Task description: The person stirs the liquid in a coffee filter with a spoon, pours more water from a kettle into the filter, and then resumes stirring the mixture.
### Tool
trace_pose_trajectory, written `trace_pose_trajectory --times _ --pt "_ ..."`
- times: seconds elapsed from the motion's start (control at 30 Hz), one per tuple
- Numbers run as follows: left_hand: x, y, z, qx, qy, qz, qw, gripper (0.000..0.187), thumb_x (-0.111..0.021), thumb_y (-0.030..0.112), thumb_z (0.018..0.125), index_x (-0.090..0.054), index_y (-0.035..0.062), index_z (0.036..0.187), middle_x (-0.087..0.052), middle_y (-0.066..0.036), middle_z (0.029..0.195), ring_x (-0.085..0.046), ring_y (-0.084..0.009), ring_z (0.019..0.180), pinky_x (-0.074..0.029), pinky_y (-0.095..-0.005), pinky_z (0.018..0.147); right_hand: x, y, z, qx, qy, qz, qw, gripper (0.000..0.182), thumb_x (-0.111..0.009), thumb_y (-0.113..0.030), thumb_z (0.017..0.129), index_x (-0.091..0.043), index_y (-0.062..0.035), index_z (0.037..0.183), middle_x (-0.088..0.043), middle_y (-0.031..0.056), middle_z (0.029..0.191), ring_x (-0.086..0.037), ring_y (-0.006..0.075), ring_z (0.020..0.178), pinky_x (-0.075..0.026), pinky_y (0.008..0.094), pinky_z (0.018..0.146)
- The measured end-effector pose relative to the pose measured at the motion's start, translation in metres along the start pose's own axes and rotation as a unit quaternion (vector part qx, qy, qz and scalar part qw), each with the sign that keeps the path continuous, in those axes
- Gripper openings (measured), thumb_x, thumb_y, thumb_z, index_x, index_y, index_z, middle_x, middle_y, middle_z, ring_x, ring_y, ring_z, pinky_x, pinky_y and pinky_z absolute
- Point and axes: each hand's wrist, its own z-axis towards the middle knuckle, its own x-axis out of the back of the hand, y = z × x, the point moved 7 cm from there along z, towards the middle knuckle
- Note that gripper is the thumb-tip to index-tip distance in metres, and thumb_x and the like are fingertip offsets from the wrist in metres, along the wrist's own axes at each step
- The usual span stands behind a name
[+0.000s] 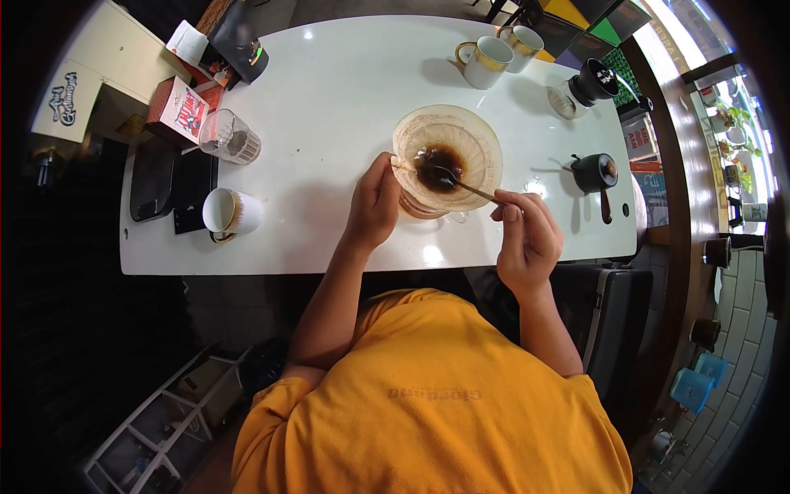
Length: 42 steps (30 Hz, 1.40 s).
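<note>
A paper coffee filter (471,132) sits in a cone dripper, with dark wet coffee (440,170) pooled at its bottom. Under it a glass server (424,210) shows only in part. My left hand (376,202) is closed at the left rim, pinching the filter's edge; how far its fingers reach onto the dripper is hidden. Between the thumb and fingers of my right hand (529,235) is a thin metal spoon (476,191), slanting down to the left, its bowl in the coffee.
On the white table (329,99), a white mug (233,212), a drinking glass (230,138) and a phone (153,185) stand at left. Two gold-trimmed mugs (485,64) are at the back. A hand grinder (588,86) and a dark pot (594,173) with a wooden handle are at right.
</note>
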Motion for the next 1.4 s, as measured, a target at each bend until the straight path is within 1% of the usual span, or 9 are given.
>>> trace_pose_trajectory --times 0.43,0.7,0.77,0.8,0.87,0.9,1.0,1.07,1.4 --pt "-0.001 -0.002 0.000 -0.005 -0.005 -0.010 1.000 0.026 -0.032 0.017 0.100 -0.052 0.0005 0.100 -0.058 -0.004 0.086 -0.051 -0.0075 0.082 -0.044 -0.0238 0.075 0.006 -0.005 -0.008 0.033 0.007 0.035 0.999 0.014 -0.055 0.009 0.083 -0.063 0.0065 0.094 -0.062 0.0115 0.076 -0.059 0.0194 0.066 -0.046 0.0270 0.060" --pt "-0.001 -0.001 0.000 -0.012 -0.004 -0.010 1.000 0.025 -0.032 0.016 0.100 -0.052 0.0004 0.099 -0.058 -0.005 0.086 -0.051 -0.0082 0.082 -0.044 -0.0246 0.075 0.006 -0.008 -0.008 0.059 0.008 0.038 0.998 0.014 -0.056 0.009 0.083 -0.064 0.0057 0.094 -0.063 0.0112 0.075 -0.060 0.0189 0.065 -0.045 0.0259 0.059" --pt "-0.001 0.000 0.000 -0.015 -0.006 -0.002 1.000 0.025 -0.033 0.016 0.100 -0.052 0.0004 0.099 -0.057 -0.005 0.086 -0.051 -0.0083 0.081 -0.044 -0.0247 0.075 0.006 0.002 -0.010 -0.036 0.040 0.043 0.998 0.014 -0.056 0.008 0.084 -0.064 0.0058 0.095 -0.064 0.0118 0.075 -0.061 0.0174 0.064 -0.046 0.0247 0.059" --pt "-0.001 -0.001 0.000 -0.008 -0.005 -0.004 1.000 0.024 -0.033 0.016 0.100 -0.052 0.0005 0.098 -0.057 -0.005 0.086 -0.051 -0.0084 0.081 -0.044 -0.0247 0.074 0.003 0.001 -0.010 -0.036 0.041 0.043 0.998 0.014 -0.056 0.008 0.084 -0.064 0.0058 0.095 -0.064 0.0118 0.075 -0.061 0.0174 0.064 -0.046 0.0247 0.059" --pt "0.000 -0.002 0.001 -0.002 -0.005 -0.006 1.000 0.024 -0.033 0.016 0.100 -0.052 0.0005 0.098 -0.057 -0.005 0.085 -0.051 -0.0086 0.081 -0.044 -0.0246 0.074 0.004 0.013 -0.012 -0.114 0.103 0.076 0.985 0.014 -0.057 0.008 0.084 -0.064 0.0061 0.096 -0.065 0.0125 0.076 -0.062 0.0164 0.063 -0.046 0.0241 0.059" --pt "-0.001 -0.002 0.001 -0.009 -0.008 -0.001 1.000 0.024 -0.033 0.016 0.100 -0.051 0.0005 0.098 -0.057 -0.005 0.085 -0.050 -0.0087 0.081 -0.044 -0.0246 0.074 0.003 0.013 -0.010 -0.114 0.102 0.076 0.985 0.014 -0.057 0.008 0.084 -0.064 0.0061 0.096 -0.065 0.0125 0.076 -0.062 0.0164 0.063 -0.046 0.0241 0.059" --pt "-0.001 0.001 0.000 -0.014 -0.014 0.005 1.000 0.024 -0.033 0.015 0.100 -0.051 0.0007 0.096 -0.056 -0.005 0.083 -0.050 -0.0086 0.079 -0.044 -0.0245 0.073 0.006 0.008 -0.006 -0.060 0.112 0.058 0.990 0.015 -0.057 0.009 0.084 -0.065 0.0064 0.097 -0.065 0.0126 0.077 -0.062 0.0176 0.065 -0.047 0.0248 0.061" --pt "-0.001 0.001 0.000 -0.014 -0.016 0.007 1.000 0.023 -0.033 0.015 0.100 -0.051 0.0008 0.095 -0.056 -0.004 0.082 -0.049 -0.0085 0.078 -0.044 -0.0244 0.073 0.006 -0.006 -0.002 0.045 0.077 -0.010 0.996 0.016 -0.057 0.010 0.083 -0.065 0.0057 0.096 -0.064 0.0120 0.077 -0.062 0.0185 0.066 -0.048 0.0256 0.061" --pt "-0.002 -0.001 0.001 -0.005 -0.017 -0.018 1.000 0.024 -0.033 0.016 0.100 -0.050 0.0011 0.094 -0.055 -0.004 0.080 -0.048 -0.0072 0.077 -0.043 -0.0238 0.072 0.008 -0.018 0.000 0.091 0.048 -0.061 0.993 0.017 -0.057 0.011 0.081 -0.065 0.0053 0.096 -0.063 0.0111 0.076 -0.061 0.0195 0.067 -0.047 0.0273 0.061"
